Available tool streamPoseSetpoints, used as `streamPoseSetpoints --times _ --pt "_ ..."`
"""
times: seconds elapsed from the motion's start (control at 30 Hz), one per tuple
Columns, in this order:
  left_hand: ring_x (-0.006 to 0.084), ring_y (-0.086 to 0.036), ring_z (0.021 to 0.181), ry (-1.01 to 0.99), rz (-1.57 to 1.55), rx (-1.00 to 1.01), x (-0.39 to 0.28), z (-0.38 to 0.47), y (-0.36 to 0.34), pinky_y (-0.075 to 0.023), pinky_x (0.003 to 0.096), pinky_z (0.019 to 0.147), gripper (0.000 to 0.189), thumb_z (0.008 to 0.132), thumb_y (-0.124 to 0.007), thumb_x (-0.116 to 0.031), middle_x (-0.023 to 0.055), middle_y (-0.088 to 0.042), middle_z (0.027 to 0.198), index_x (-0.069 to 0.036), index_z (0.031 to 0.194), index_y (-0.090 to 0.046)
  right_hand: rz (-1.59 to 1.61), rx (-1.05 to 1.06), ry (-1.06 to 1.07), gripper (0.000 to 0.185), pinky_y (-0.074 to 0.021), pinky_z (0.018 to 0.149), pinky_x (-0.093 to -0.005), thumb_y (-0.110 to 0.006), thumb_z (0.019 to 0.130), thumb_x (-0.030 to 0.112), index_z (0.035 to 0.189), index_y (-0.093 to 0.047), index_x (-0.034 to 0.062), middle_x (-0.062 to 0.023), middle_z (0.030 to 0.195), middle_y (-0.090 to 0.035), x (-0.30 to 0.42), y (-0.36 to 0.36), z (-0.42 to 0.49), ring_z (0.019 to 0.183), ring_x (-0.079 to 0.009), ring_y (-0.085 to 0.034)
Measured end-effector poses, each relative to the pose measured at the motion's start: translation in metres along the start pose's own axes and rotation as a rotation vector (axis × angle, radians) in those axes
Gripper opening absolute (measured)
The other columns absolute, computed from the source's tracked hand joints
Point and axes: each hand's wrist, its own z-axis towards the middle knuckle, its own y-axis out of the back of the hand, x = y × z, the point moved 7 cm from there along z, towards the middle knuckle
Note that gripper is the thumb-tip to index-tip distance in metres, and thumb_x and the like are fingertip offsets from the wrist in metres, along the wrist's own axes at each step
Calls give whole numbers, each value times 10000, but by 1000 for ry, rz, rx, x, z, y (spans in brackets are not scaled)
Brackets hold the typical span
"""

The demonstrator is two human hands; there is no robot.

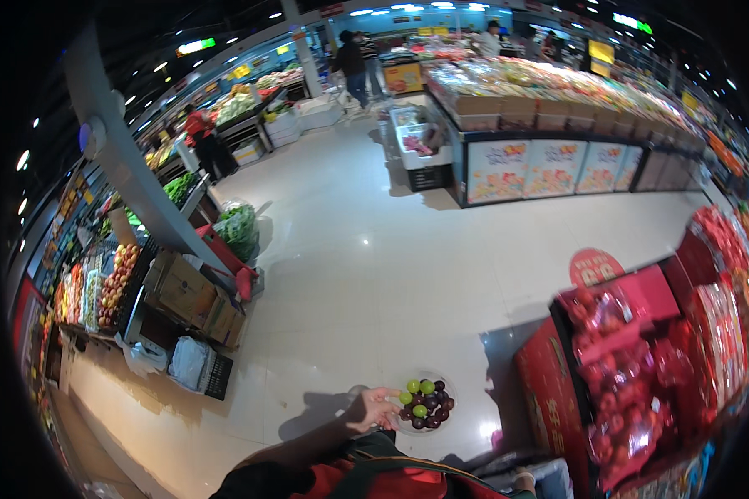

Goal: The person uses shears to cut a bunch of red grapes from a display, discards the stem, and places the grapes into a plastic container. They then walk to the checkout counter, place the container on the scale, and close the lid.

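My left hand reaches out at the bottom centre and holds a clear round plastic container by its left rim. Inside lie several green grapes and dark purple grapes. The container is over the pale tiled floor. My right hand is out of view. Below the container, part of my red and dark clothing shows at the bottom edge.
At right stands a red display bin with bagged red fruit. To the left are apples, cardboard boxes and a black crate. A long display counter stands ahead; several people are farther off.
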Motion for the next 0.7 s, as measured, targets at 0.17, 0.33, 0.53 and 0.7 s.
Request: streamPoseSetpoints --times 0.17,0.33,0.53,0.7 --pt "197 -645 548 -66 -155 12 -54 67 82 -485 243 432 431 833 -519 23 122 -627 759 54 1256 -440 -295 -97 193 456 -488 703 -346 -659 758 310 1140 -576 75 -125 960 -634 141 -43 -64 831 -258 -603" --pt "202 -641 556 -184 -48 -39 -140 130 156 -497 254 446 403 855 -506 3 137 -607 825 46 1251 -446 -467 -39 412 383 -494 643 -347 -618 808 276 1101 -584 32 -110 908 -635 275 -102 -150 766 -223 -603" --pt "232 -655 599 -212 -76 -37 -234 236 212 -517 260 493 413 856 -453 12 140 -616 909 38 1268 -433 -411 330 519 316 -502 572 -347 -569 868 234 1054 -594 -19 -92 845 -636 434 -189 -212 687 -181 -604" --pt "244 -653 601 -274 -119 -83 -314 325 265 -524 272 496 419 846 -459 -12 152 -625 900 39 1261 -435 -33 1028 556 560 -490 805 -365 -523 901 403 1324 -383 64 -139 1190 -550 643 -329 -281 1010 -215 -571"
